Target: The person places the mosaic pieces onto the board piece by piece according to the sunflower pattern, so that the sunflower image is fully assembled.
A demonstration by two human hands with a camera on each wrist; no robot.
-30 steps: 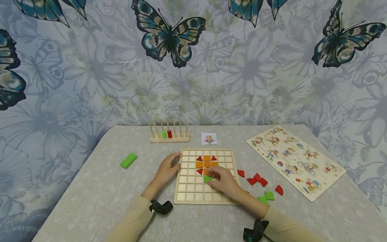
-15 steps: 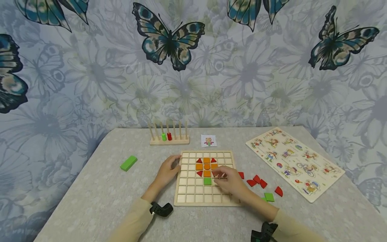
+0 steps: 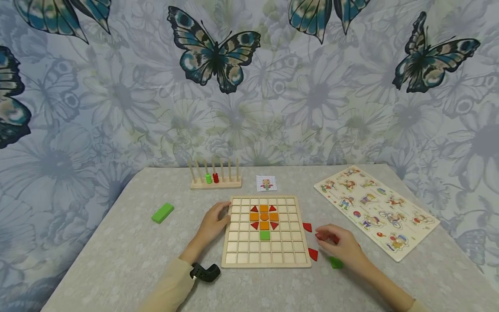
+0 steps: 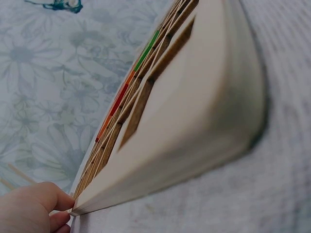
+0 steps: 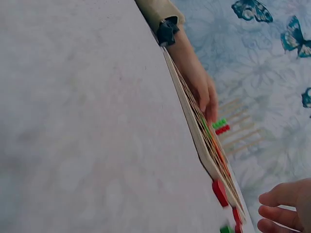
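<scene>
A wooden grid board (image 3: 241, 249) lies on the table. Its middle cells hold orange squares (image 3: 264, 225), an orange round piece, several red triangles (image 3: 254, 209) and a green square (image 3: 264, 235). My left hand (image 3: 212, 223) holds the board's left edge; in the left wrist view its thumb and fingertips (image 4: 60, 201) meet at the board's corner. To the right of the board, my right hand (image 3: 343, 247) is over loose red pieces, its thumb and fingers apart. Red shows between and under them. In the right wrist view the fingers (image 5: 279, 196) are spread a little, with nothing between them.
More red pieces (image 3: 313, 254) and a green piece (image 3: 335, 262) lie by the board's right side. Behind it stand a peg rack (image 3: 216, 185) with green and red beads and a small pattern card (image 3: 267, 183). A picture puzzle board (image 3: 374, 212) lies right, a green block (image 3: 162, 213) left.
My right hand has moved from the board's middle right to the loose red pieces. A red triangle now shows at the pattern's lower right. My left hand has stayed at the board's edge.
</scene>
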